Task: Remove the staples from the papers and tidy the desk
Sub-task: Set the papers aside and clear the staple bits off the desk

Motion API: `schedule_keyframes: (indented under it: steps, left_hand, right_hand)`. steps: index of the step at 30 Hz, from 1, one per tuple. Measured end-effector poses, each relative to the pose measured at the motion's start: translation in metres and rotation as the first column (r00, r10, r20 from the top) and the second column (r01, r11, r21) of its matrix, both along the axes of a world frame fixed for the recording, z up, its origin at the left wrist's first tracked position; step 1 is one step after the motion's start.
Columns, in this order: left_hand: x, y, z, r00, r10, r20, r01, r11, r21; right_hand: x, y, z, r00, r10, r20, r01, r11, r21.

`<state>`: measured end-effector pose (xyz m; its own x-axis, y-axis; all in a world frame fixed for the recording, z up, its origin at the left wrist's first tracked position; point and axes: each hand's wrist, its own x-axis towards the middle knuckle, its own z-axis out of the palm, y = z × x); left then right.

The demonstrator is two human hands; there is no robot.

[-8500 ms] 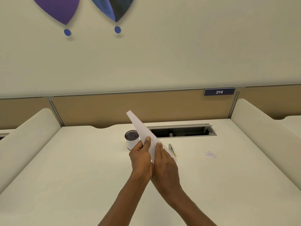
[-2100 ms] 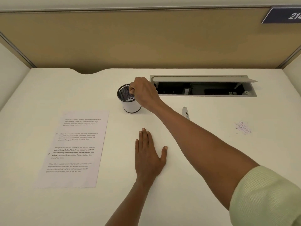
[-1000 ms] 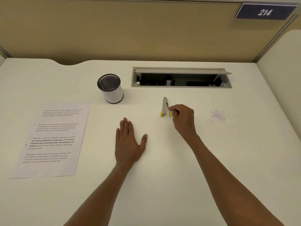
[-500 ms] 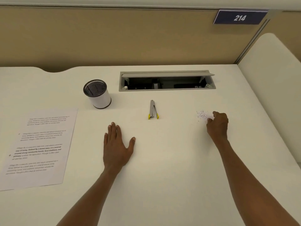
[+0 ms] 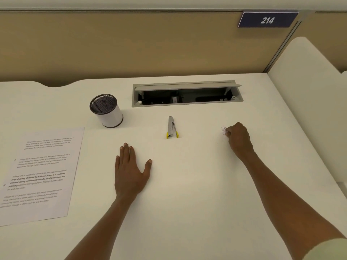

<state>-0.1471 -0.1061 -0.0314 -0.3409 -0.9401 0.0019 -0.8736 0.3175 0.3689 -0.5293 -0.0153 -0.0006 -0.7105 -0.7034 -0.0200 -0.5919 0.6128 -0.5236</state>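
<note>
1. You are at a pale desk point(image 5: 187, 212) in a cubicle, with a tan partition behind it and white dividers at the sides. The near half of the surface is bare apart from your two forearms.

2. Your left hand point(image 5: 130, 171) lies flat, palm down, fingers spread. Its grip is wide and holds nothing. It looks like a brace for your lean to the right, not a working hand.

3. The papers point(image 5: 40, 175) lie flat at your near left, well apart from both hands. They look set aside as finished. Their near-left corner is cut off by the frame, and the print is too blurred to read. Whether any staple remains in them, you cannot tell from here.

4. Further out, your right hand point(image 5: 238, 139) is curled, fingertips pinched narrow at the little pile of loose bits point(image 5: 223, 129). Judging by the task, these are pulled staples being gathered. The hand hides most of the pile, so whether the grip has closed on any is unclear.

5. The staple remover point(image 5: 172, 127), silver with yellow tips, lies between your hands, untouched.

6. The mesh-lined cup point(image 5: 106, 110) stands upright beyond the papers, a likely home for the tool. Its contents are too dark to make out.

7. Furthest back, the cable tray point(image 5: 187, 93) sits open under its raised flap, its inside shadowed. A plate reading 214 point(image 5: 267, 20) hangs on the partition.
</note>
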Motion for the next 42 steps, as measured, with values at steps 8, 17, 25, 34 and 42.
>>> schedule_keyframes:
  steps: [8, 17, 25, 34, 42]
  left_hand:
    - [0.0, 0.0, 0.0, 1.0, 0.003, -0.004, -0.003, 1.0, 0.003]
    - [0.0, 0.001, 0.001, 1.0, 0.004, -0.003, -0.004, 1.0, 0.002]
    - [0.0, 0.0, 0.001, 1.0, 0.003, -0.006, -0.003, 1.0, -0.008]
    - [0.0, 0.0, 0.0, 1.0, 0.0, -0.009, 0.0, 1.0, -0.006]
    - [0.0, -0.001, 0.0, 1.0, 0.0, -0.008, 0.0, 1.0, -0.005]
  right_hand:
    - [-0.004, -0.003, 0.007, 0.961, 0.188, -0.203, -0.172, 0.981, 0.094]
    - [-0.01, 0.005, 0.021, 0.82, -0.196, 0.538, 0.383, 0.886, -0.261]
    - [0.006, 0.011, 0.027, 0.169, 0.108, 0.98, 0.782, 0.591, -0.2]
    - [0.045, -0.018, 0.034, -0.168, 0.443, 0.88, 0.766, 0.621, -0.166]
    - [0.102, -0.075, 0.062, -0.254, 0.456, 0.853, 0.679, 0.712, -0.178]
